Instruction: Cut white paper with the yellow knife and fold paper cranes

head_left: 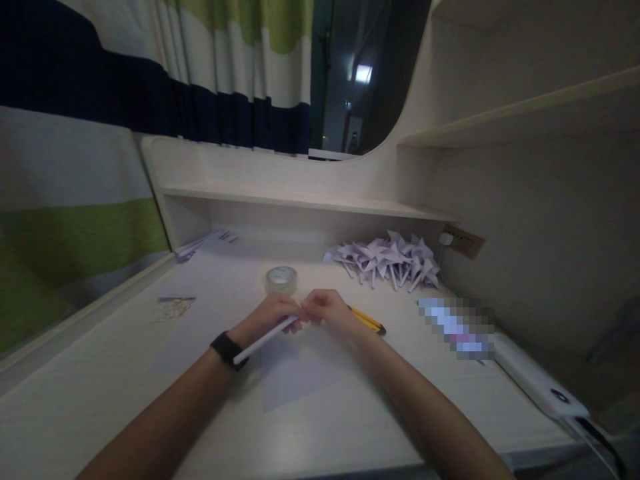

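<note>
— Paper stick [265, 339], what did it look like?
— Thin, white and tightly rolled, slanting low over the desk [100, 400] near its front middle, above a flat paper sheet [300, 380].
— And the hands?
— Both met at its upper end. The left hand [273, 317], with a black wristband [227, 349], pinched it between closed fingers; the right hand [327, 310] closed on the tip.
— What lay beyond?
— A yellow utility knife [367, 321] just behind the right hand, then a tape roll [281, 278]. Farther right sat a heap of paper pinwheels [387, 260]; nothing blocked the hands.
</note>
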`<state>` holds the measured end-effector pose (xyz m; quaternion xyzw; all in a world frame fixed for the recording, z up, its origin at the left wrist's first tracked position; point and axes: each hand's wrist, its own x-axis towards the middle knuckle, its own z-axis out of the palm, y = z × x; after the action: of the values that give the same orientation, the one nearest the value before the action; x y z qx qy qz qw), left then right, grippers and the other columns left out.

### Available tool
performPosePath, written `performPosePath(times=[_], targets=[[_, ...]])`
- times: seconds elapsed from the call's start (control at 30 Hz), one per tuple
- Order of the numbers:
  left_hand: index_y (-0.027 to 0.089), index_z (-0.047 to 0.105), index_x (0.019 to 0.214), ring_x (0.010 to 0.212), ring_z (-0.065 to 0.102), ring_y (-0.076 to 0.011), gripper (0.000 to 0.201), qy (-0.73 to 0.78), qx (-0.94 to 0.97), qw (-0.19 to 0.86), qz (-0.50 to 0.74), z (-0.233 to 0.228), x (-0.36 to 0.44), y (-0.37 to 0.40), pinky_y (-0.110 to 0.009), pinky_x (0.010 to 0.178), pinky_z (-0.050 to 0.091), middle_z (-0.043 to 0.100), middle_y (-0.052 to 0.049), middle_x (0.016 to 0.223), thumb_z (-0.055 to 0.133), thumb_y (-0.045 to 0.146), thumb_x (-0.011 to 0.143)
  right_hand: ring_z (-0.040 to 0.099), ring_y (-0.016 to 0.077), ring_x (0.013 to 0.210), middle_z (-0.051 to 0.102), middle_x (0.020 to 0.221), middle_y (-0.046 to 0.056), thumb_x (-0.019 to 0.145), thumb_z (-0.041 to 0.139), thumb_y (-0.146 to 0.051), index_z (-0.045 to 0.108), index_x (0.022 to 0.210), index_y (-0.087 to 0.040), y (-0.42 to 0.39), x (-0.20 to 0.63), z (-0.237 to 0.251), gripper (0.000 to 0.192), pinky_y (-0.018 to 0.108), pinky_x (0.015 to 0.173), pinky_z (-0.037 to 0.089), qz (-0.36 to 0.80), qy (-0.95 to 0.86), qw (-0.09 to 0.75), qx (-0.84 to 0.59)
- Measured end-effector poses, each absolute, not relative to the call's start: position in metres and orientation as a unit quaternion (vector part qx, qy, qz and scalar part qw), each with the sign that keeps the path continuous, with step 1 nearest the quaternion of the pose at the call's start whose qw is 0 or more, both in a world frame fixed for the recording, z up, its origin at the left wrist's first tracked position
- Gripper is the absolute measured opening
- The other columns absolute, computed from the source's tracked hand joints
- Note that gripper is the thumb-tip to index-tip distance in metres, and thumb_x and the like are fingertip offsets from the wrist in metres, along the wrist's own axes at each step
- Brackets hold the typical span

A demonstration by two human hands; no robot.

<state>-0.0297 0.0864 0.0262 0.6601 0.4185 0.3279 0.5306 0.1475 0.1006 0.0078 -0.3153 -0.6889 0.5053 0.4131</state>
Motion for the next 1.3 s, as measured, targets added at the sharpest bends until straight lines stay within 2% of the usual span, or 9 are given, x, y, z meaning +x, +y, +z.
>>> performPosePath(times=[0.27,0.53,0.8,1.03,1.3], targets=[[0.012,0.065,0.054,0.042,0.049,-0.0099,0.018,0.413,0.637,0.540,0.364,0.032,-0.027,0.079,-0.022,0.044,0.035,0.059,-0.003,0.046,0.063,0.021,0.069,0.047,0.0081,0.048,0.057,0.056,-0.002,0.071,0.072,-0.051,0.067,0.077,-0.014,0.103,0.148,0.004,0.037,0.020,0.045,0.034,0.519,-0.672,0.425,-0.314],[0.012,0.067,0.054,0.043,0.048,-0.0096,0.017,0.399,0.639,0.546,0.367,0.030,-0.024,0.076,-0.022,0.044,0.034,0.057,-0.002,0.045,0.061,0.018,0.069,0.047,0.0082,0.048,0.062,0.058,0.000,0.068,0.075,-0.044,0.068,0.072,-0.013,0.103,0.147,0.005,0.032,0.021,0.047,0.035,0.502,-0.672,0.447,-0.310],[0.012,0.065,0.052,0.043,0.048,-0.0097,0.019,0.400,0.644,0.539,0.367,0.029,-0.024,0.077,-0.022,0.045,0.035,0.057,-0.002,0.047,0.061,0.021,0.070,0.046,0.0083,0.048,0.062,0.056,0.000,0.066,0.075,-0.045,0.068,0.069,-0.014,0.106,0.147,0.003,0.032,0.022,0.047,0.035,0.502,-0.663,0.449,-0.327],[0.012,0.065,0.054,0.043,0.047,-0.0094,0.018,0.404,0.631,0.551,0.367,0.035,-0.022,0.074,-0.022,0.045,0.036,0.057,-0.001,0.046,0.061,0.020,0.070,0.053,0.0094,0.055,0.066,0.066,0.002,0.069,0.074,-0.047,0.072,0.082,-0.013,0.109,0.148,-0.001,0.036,0.022,0.053,0.040,0.533,-0.662,0.430,-0.304],[0.012,0.067,0.054,0.043,0.049,-0.0101,0.019,0.400,0.641,0.541,0.369,0.033,-0.024,0.076,-0.022,0.046,0.037,0.058,-0.002,0.045,0.062,0.021,0.070,0.053,0.0092,0.053,0.066,0.064,0.002,0.065,0.077,-0.045,0.072,0.077,-0.013,0.109,0.147,-0.001,0.034,0.022,0.052,0.040,0.528,-0.655,0.444,-0.308]])
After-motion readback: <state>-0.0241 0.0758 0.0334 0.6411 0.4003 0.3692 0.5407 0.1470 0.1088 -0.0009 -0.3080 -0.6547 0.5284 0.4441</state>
